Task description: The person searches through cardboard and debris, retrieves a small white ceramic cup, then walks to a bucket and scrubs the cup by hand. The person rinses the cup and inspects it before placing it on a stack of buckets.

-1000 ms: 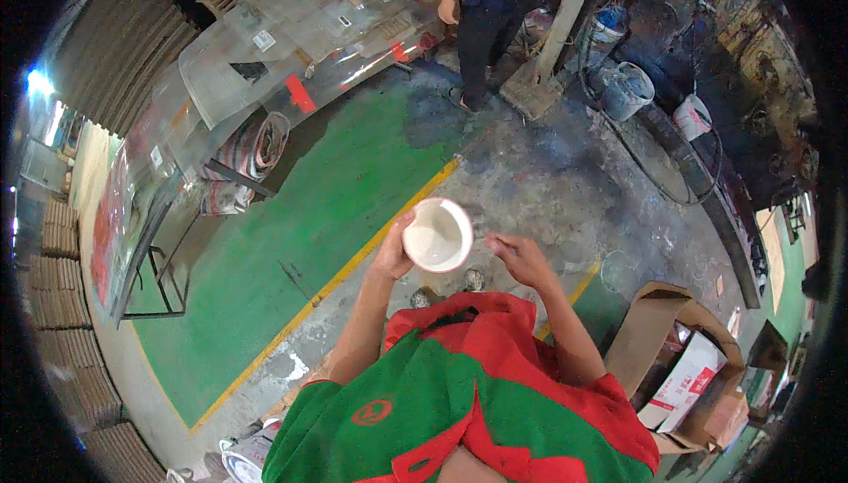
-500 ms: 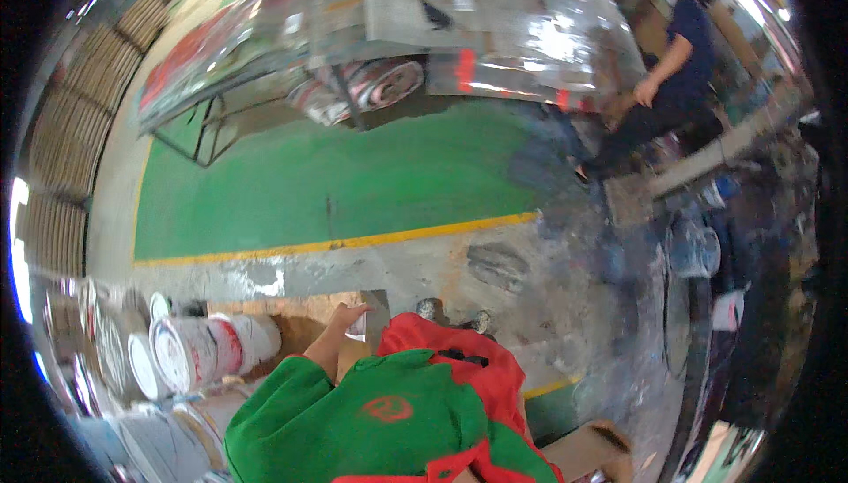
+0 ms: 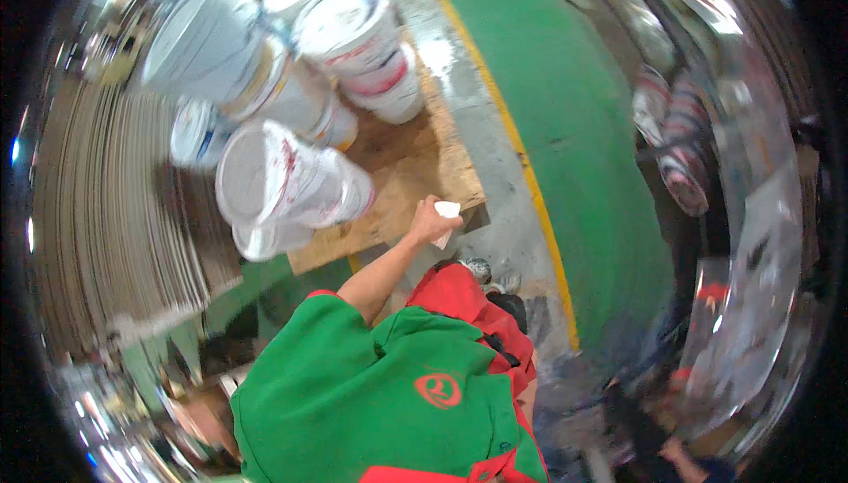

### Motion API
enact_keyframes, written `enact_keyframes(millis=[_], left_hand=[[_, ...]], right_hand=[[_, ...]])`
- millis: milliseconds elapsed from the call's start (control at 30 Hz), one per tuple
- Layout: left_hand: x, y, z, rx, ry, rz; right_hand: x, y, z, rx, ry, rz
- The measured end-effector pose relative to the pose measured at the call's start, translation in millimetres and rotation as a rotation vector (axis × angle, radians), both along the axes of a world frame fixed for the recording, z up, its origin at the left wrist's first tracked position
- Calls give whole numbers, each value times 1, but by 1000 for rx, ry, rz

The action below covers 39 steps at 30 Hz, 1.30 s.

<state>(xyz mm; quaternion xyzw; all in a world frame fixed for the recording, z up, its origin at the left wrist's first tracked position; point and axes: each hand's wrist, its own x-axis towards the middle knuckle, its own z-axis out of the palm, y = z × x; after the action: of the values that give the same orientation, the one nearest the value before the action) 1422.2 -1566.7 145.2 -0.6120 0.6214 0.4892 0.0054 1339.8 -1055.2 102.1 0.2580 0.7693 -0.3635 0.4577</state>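
My left hand (image 3: pixel 430 221) is stretched out in front of me, its fingers wrapped round a small white object (image 3: pixel 447 209) with a pale, flat-sided lower part. Its exact kind is hard to make out. Beneath and beyond the hand lies a wooden board (image 3: pixel 402 169). Closest to it on the left is a white bucket (image 3: pixel 322 187) with red smears, standing among others. My right hand does not show; only a sliver of that arm appears beside my green and red clothing.
More stained white buckets (image 3: pixel 349 28) crowd the board. Tall stacks of flat sheets (image 3: pixel 115 209) stand at the left. A yellow line (image 3: pixel 521 160) borders the green floor (image 3: pixel 583 156). Rolls (image 3: pixel 680 143) lie under a rack at right. A person's arm (image 3: pixel 680 461) shows at lower right.
My view has swung left, bringing the buckets and board to the upper middle and the rack to the right. My left hand still grips the white object.
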Motion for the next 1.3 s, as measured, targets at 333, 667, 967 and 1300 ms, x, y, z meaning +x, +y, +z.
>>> enact_keyframes(millis=[333, 667, 967, 1300], left_hand=[[149, 26, 105, -686, 320, 863], [337, -136, 125, -486, 669, 1333], [433, -212, 36, -847, -432, 875], [317, -98, 84, -200, 593, 249]], right_hand=[[-220, -95, -25, -7, 12, 601], [-181, -173, -15, -34, 83, 762], [-1, -168, 6, 56, 45, 646], [136, -135, 38, 87, 144, 496]])
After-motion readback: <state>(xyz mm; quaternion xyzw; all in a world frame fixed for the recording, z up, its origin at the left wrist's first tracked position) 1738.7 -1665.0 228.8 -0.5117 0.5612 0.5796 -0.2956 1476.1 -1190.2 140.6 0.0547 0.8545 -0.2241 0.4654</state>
